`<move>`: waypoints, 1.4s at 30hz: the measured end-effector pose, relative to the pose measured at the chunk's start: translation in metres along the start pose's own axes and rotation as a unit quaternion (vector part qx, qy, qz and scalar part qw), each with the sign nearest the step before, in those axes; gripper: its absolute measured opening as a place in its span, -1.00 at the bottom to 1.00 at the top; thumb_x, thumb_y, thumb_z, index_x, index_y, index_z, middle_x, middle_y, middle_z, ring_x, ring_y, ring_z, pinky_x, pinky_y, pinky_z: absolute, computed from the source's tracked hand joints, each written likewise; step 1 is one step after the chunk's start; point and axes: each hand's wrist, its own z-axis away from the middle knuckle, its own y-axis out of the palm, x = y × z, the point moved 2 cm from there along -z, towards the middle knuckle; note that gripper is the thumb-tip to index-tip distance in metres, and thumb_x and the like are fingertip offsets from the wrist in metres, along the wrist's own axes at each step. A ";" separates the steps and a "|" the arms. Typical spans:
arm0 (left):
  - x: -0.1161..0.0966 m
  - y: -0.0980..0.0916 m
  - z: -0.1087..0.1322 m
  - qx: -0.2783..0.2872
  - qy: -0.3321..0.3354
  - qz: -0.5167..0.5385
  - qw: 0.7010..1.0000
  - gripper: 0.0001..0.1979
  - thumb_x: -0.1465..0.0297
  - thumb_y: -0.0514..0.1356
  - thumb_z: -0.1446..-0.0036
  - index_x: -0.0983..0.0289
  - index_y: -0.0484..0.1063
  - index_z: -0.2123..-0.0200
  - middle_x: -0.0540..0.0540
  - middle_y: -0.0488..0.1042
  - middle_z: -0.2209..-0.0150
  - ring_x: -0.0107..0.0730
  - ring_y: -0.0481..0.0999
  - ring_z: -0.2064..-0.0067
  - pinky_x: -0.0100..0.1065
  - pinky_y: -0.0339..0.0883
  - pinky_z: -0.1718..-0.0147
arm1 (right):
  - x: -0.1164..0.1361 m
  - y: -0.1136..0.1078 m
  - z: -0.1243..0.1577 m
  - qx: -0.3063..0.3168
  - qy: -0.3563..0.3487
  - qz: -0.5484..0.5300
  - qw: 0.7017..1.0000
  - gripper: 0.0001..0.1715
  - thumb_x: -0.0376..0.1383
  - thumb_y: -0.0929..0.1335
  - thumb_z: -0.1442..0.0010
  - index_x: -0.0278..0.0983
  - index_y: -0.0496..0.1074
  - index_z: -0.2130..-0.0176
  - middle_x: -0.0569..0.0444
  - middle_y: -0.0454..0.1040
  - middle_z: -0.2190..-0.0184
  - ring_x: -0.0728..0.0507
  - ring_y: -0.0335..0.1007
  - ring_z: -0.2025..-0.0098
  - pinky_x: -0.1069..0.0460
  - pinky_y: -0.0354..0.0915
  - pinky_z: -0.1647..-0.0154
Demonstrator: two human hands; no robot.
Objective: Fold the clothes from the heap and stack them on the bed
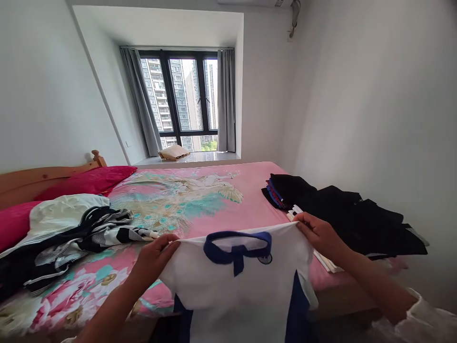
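Observation:
A white polo shirt (pixel 235 286) with a blue collar and blue side panels hangs in front of me over the near edge of the bed. My left hand (pixel 155 255) pinches its left shoulder, fingers closed on the cloth. At the other shoulder my right hand (pixel 317 233) grips the fabric in the same way. The shirt is stretched flat between both hands, collar facing me.
The bed has a pink floral cover (pixel 200 195). A heap of black-and-white striped clothes (pixel 71 233) lies at the left by red pillows (pixel 89 181). Folded dark clothes (pixel 339 214) are stacked at the right near the wall. A window with grey curtains (pixel 185 100) is behind.

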 end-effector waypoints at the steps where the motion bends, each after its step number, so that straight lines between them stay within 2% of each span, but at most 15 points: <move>1: 0.002 -0.002 0.003 0.016 -0.012 0.014 1.000 -0.61 0.01 0.15 0.04 0.21 0.46 0.36 -0.01 0.48 0.47 -0.37 0.39 0.41 -0.42 0.22 0.45 | 0.002 0.000 0.000 0.009 0.003 0.006 1.000 -0.69 -0.05 0.21 -0.23 -0.20 0.36 0.31 0.15 0.33 0.50 -0.06 0.21 0.45 0.06 0.15 0.42; 7: 0.008 -0.021 0.035 0.097 -0.113 0.209 0.967 -0.58 -0.01 0.23 0.14 0.22 0.36 0.38 -0.04 0.37 0.54 -0.43 0.28 0.52 -0.42 0.14 0.57 | 0.011 -0.018 0.011 0.036 0.060 -0.085 0.994 -0.65 0.00 0.23 -0.17 -0.20 0.35 0.37 0.12 0.31 0.50 -0.07 0.21 0.48 0.07 0.17 0.48; 10: 0.016 -0.018 0.033 0.113 -0.112 0.218 0.963 -0.62 0.03 0.23 0.09 0.21 0.34 0.36 -0.03 0.38 0.51 -0.40 0.30 0.51 -0.40 0.16 0.54 | 0.002 -0.013 0.001 0.055 0.077 -0.086 0.992 -0.70 -0.05 0.22 -0.18 -0.20 0.35 0.36 0.12 0.34 0.48 -0.07 0.23 0.47 0.07 0.19 0.46; 12: 0.031 -0.002 0.018 0.100 -0.077 0.155 0.980 -0.65 0.05 0.17 0.02 0.23 0.36 0.35 -0.01 0.41 0.48 -0.34 0.36 0.45 -0.38 0.20 0.48 | -0.014 0.005 -0.015 0.062 0.065 -0.027 0.996 -0.74 -0.12 0.21 -0.18 -0.21 0.35 0.35 0.10 0.37 0.45 -0.09 0.29 0.41 0.05 0.21 0.37; 14: 0.054 0.024 0.000 0.073 -0.041 0.028 0.996 -0.68 0.10 0.11 -0.03 0.24 0.39 0.36 0.01 0.44 0.47 -0.30 0.41 0.39 -0.36 0.24 0.40 | -0.037 0.034 -0.031 0.064 0.069 0.066 0.993 -0.79 -0.19 0.22 -0.17 -0.24 0.36 0.33 0.06 0.42 0.39 -0.12 0.34 0.33 0.03 0.22 0.29; 16: 0.081 0.053 -0.015 0.044 -0.029 -0.095 0.994 -0.75 0.20 0.09 -0.04 0.24 0.43 0.36 0.04 0.48 0.44 -0.25 0.46 0.33 -0.30 0.29 0.30 | -0.060 0.067 -0.041 0.055 0.096 0.134 0.985 -0.80 -0.27 0.23 -0.13 -0.29 0.37 0.26 -0.05 0.45 0.27 -0.16 0.37 0.24 0.00 0.23 0.24; 18: 0.104 0.079 -0.024 0.023 -0.024 -0.148 0.988 -0.79 0.31 0.09 -0.02 0.26 0.45 0.31 0.12 0.52 0.31 -0.17 0.47 0.20 -0.21 0.30 0.15 | -0.075 0.100 -0.043 0.051 0.098 0.148 0.983 -0.75 -0.32 0.22 -0.14 -0.32 0.37 0.18 -0.11 0.43 0.17 -0.18 0.37 0.15 -0.01 0.24 0.18; 20: 0.115 0.100 -0.027 0.016 -0.003 -0.149 0.989 -0.76 0.38 0.07 -0.03 0.27 0.46 0.24 0.18 0.51 0.15 -0.14 0.44 0.05 -0.16 0.25 0.01 | -0.077 0.127 -0.040 0.059 0.072 0.138 0.986 -0.75 -0.35 0.20 -0.16 -0.31 0.37 0.17 -0.09 0.43 0.14 -0.16 0.34 0.08 0.00 0.23 0.08; 23: 0.111 0.125 -0.029 0.033 0.051 -0.141 0.988 -0.72 0.41 0.00 -0.13 0.22 0.46 0.18 0.13 0.51 0.09 -0.24 0.42 -0.01 -0.22 0.22 -0.06 | -0.062 0.163 -0.032 0.060 0.004 0.112 0.992 -0.74 -0.35 0.17 -0.21 -0.27 0.38 0.18 -0.03 0.44 0.16 -0.13 0.31 0.04 -0.01 0.19 -0.05; 27: 0.092 0.166 -0.028 0.054 0.174 -0.150 0.972 -0.64 0.39 -0.09 -0.23 0.18 0.47 0.10 0.11 0.50 0.02 -0.27 0.42 -0.07 -0.21 0.23 -0.09 | -0.035 0.211 -0.018 0.058 -0.097 0.069 0.991 -0.67 -0.35 0.14 -0.24 -0.24 0.38 0.09 -0.07 0.42 0.08 -0.19 0.28 -0.04 -0.12 0.17 -0.13; 30: 0.096 0.197 -0.015 0.115 0.244 -0.201 0.942 -0.58 0.29 -0.03 -0.24 0.17 0.30 -0.14 0.12 0.34 -0.17 -0.18 0.26 -0.22 -0.07 0.08 -0.20 | -0.035 0.245 0.002 0.133 -0.108 0.098 0.980 -0.54 -0.29 0.19 -0.23 -0.27 0.28 -0.12 -0.10 0.28 -0.15 -0.26 0.09 -0.23 -0.24 -0.02 -0.26; 33: 0.110 0.214 0.001 0.173 0.274 -0.240 0.915 -0.41 0.18 0.00 -0.22 0.13 0.00 -0.29 0.13 0.14 -0.28 -0.14 0.12 -0.29 0.00 -0.10 -0.26 | -0.046 0.264 0.020 0.217 -0.094 0.116 0.965 -0.35 -0.19 0.22 -0.25 -0.27 0.08 -0.28 -0.09 0.04 -0.30 -0.28 -0.13 -0.33 -0.26 -0.20 -0.31; 35: 0.117 0.218 0.004 0.179 0.268 -0.249 0.913 -0.39 0.17 -0.03 -0.24 0.10 -0.10 -0.31 0.12 0.07 -0.31 -0.16 0.07 -0.31 0.00 -0.19 -0.28 | -0.052 0.268 0.023 0.241 -0.080 0.114 0.960 -0.31 -0.14 0.20 -0.26 -0.24 0.00 -0.31 -0.06 -0.05 -0.32 -0.25 -0.20 -0.35 -0.24 -0.27 -0.33; 39: 0.113 0.226 -0.001 0.164 0.233 -0.248 0.926 -0.41 0.16 -0.03 -0.24 0.06 -0.08 -0.31 0.10 0.05 -0.32 -0.14 0.05 -0.31 0.08 -0.31 -0.28 | -0.052 0.274 0.012 0.259 -0.035 0.121 0.958 -0.26 -0.12 0.20 -0.24 -0.22 -0.05 -0.32 0.00 -0.15 -0.34 -0.24 -0.28 -0.36 -0.25 -0.31 -0.32; 42: 0.108 0.227 -0.006 0.160 0.213 -0.231 0.936 -0.45 0.17 -0.01 -0.23 0.03 0.02 -0.28 0.08 0.09 -0.30 -0.12 0.09 -0.30 0.15 -0.32 -0.25 | -0.047 0.272 0.003 0.251 -0.019 0.117 0.961 -0.28 -0.14 0.22 -0.21 -0.26 0.03 -0.30 -0.04 -0.08 -0.33 -0.27 -0.20 -0.35 -0.27 -0.23 -0.29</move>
